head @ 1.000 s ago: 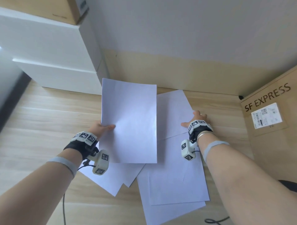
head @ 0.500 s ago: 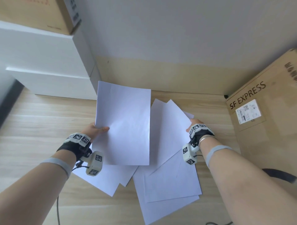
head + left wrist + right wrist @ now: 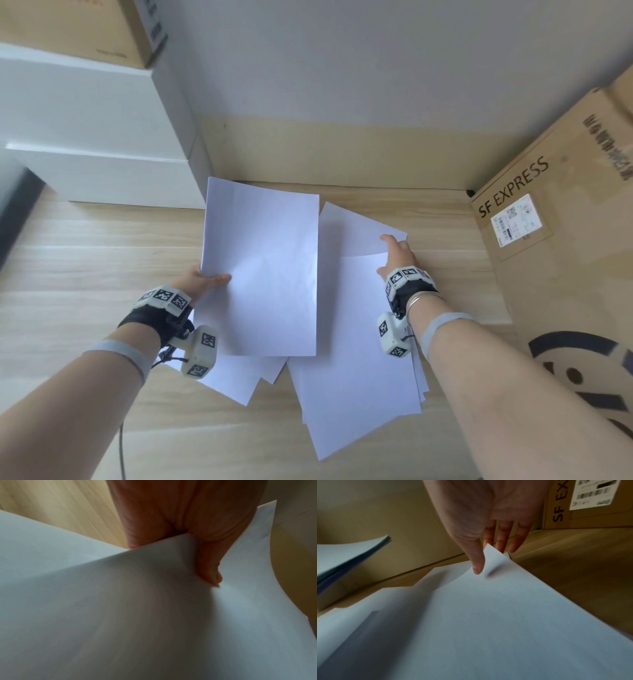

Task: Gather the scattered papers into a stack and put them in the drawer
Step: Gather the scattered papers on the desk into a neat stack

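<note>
My left hand [image 3: 202, 281] grips a lifted stack of white papers [image 3: 260, 267] by its left edge, thumb on top [image 3: 211, 574], fingers hidden beneath. More white sheets lie overlapping on the wooden floor [image 3: 85, 257]: a right pile [image 3: 356, 325] and a few under the held stack [image 3: 236, 380]. My right hand [image 3: 394, 253] is at the far right corner of the right pile. There its thumb [image 3: 477, 566] and fingers pinch a raised sheet corner [image 3: 494, 559]. The white drawer unit [image 3: 102, 178] stands at the back left, its drawers closed.
A large SF EXPRESS cardboard box [image 3: 548, 257] stands close on the right. Another cardboard box [image 3: 75, 27] sits on top of the drawer unit. A wall with a beige skirting [image 3: 342, 154] runs behind the papers. A thin cable [image 3: 121, 445] trails under my left arm.
My right hand has pulled the far right sheet nearer and turned it onto the right pile, and now pinches a corner there. The left hand still holds its stack raised.
</note>
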{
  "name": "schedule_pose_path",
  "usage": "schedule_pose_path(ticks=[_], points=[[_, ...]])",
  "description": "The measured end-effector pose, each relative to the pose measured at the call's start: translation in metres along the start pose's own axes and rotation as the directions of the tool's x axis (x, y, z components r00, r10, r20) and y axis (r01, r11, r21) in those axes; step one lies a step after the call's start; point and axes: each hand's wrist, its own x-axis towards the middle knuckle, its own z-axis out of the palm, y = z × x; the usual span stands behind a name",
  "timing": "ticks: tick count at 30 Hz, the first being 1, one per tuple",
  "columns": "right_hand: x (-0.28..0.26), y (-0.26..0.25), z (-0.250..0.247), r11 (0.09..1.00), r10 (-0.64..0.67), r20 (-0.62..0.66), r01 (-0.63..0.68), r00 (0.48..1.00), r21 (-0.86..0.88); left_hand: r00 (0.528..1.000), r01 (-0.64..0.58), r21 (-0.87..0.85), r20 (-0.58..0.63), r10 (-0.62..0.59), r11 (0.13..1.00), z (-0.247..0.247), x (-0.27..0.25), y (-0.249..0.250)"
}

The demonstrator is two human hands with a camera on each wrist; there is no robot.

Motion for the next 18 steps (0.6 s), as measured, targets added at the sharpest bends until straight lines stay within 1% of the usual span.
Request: schedule_pose_path(ticks=[2,4,7,11,18], points=[[-0.006,0.002,0.001,0.994,0.094,-0.028,-0.092,0.995,0.063,1.0,-0.005,0.014,0.006,0.005,1.0,-0.001,0.0,-0.001],[-0.015,0.008,0.001,0.972,0.212,0.019,-0.213,0.977,0.099,1.0,0.0,0.014,0.009,0.0,1.0,-0.002,0.001,-0.003],[-0.033,0.017,0.008,0.931,0.353,0.112,-0.36,0.929,0.05,1.0,0.006,0.002,0.006,-0.006,1.0,-0.006,0.004,-0.006],[-0.051,0.015,0.021,0.9,0.435,0.205,-0.429,0.877,-0.078,1.0,0.0,0.007,0.025,0.0,1.0,-0.006,0.003,-0.008],[-0.06,0.004,0.028,0.878,0.467,0.166,-0.477,0.869,0.027,0.999,-0.009,0.042,0.04,0.008,0.999,-0.009,-0.001,-0.013]])
